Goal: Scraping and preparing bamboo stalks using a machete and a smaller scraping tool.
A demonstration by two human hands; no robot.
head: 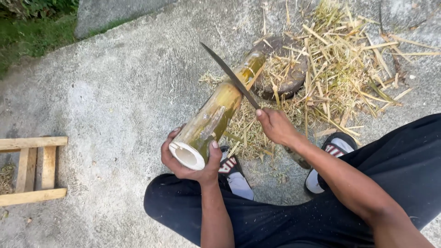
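Gripping yellow-green hollow bamboo tube (216, 115): left hand (190, 163); right hand (275, 126) holds knife (229, 76).

— What's the person wearing?
— Black trousers (275, 220), loose, flecked with pale dust and bits of chaff. Both forearms are bare, no sleeves in view.
— And the feet?
— Black slide sandals with white and red lettering on the strap, over white socks: the left sandal (232, 167) and the right sandal (337, 147).
— Rings, a watch?
— None showing.
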